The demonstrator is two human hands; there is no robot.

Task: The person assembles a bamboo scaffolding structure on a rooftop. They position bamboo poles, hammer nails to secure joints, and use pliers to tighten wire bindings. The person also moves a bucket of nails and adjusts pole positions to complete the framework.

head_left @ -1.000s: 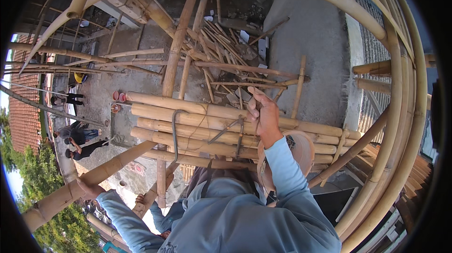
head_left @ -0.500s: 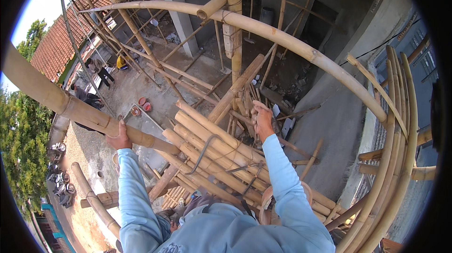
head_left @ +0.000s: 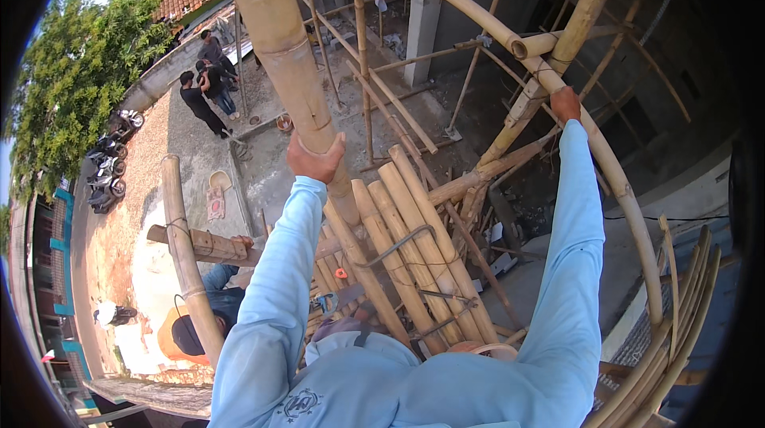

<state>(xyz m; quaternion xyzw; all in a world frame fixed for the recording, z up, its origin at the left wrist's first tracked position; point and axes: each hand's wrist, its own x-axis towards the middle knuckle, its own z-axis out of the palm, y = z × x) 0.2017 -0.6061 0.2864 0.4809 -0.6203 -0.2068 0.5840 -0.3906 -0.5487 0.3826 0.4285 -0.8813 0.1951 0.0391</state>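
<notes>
A thick bamboo pole (head_left: 279,37) rises steeply from the platform, its lower end by the platform poles. My left hand (head_left: 316,159) is closed around it just above that end. My right hand (head_left: 566,105) is closed on a long curved bamboo rail (head_left: 610,153), close to where it crosses an upright bamboo post (head_left: 580,33). Below and between my arms lies a platform of bamboo poles (head_left: 406,221) side by side. A bent metal rod (head_left: 398,246) rests across them.
A saw (head_left: 343,299) with a blue handle lies low by my left arm. A person in a dark cap (head_left: 191,336) is below, behind a bamboo post (head_left: 185,261). Several people (head_left: 209,81) stand on the ground far left, near parked motorcycles (head_left: 107,165). Bundled bamboo strips (head_left: 677,332) curve at right.
The view has turned leftward. The thick pole has swung from slanting left to steeper, with my left hand on it. My right hand has reached out and taken hold of the bamboo rail.
</notes>
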